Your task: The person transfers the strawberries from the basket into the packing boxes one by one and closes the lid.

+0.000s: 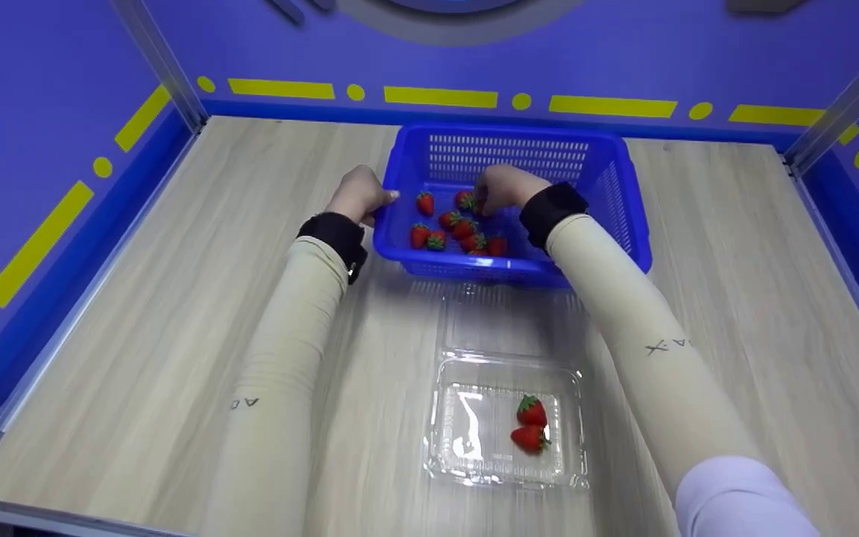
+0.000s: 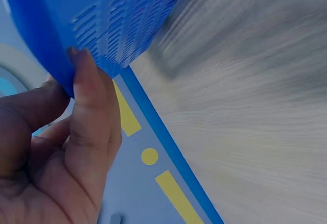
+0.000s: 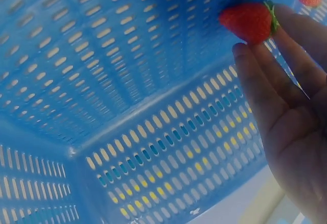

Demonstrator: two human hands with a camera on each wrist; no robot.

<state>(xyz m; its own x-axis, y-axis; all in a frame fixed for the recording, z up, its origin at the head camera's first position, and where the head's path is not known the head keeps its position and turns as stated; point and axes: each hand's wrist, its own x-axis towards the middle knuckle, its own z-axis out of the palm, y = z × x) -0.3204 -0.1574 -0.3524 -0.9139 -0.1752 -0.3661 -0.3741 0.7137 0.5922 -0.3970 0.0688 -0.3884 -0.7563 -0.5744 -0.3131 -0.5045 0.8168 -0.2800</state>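
Observation:
My left hand point(image 1: 359, 192) pinches the left rim of a blue plastic basket point(image 1: 511, 270), thumb on one side and fingers on the other, as the left wrist view shows up close. Inside the basket my right hand point(image 1: 508, 186) holds a red strawberry point(image 3: 249, 23) between thumb and fingertips, near its green leaves. Several more strawberries point(image 1: 464, 228) lie on the basket floor, mostly toward its left and front. Nearer to me, a clear plastic clamshell box point(image 1: 448, 447) lies with its lid folded back toward the basket. Two strawberries point(image 1: 530, 438) sit in its right half.
The basket and box stand on a pale wood-grain tabletop point(image 1: 176, 335). Blue panels point(image 1: 467, 63) with yellow marks enclose the back and both sides. The clear lid point(image 1: 500, 321) extends up to the basket's front wall.

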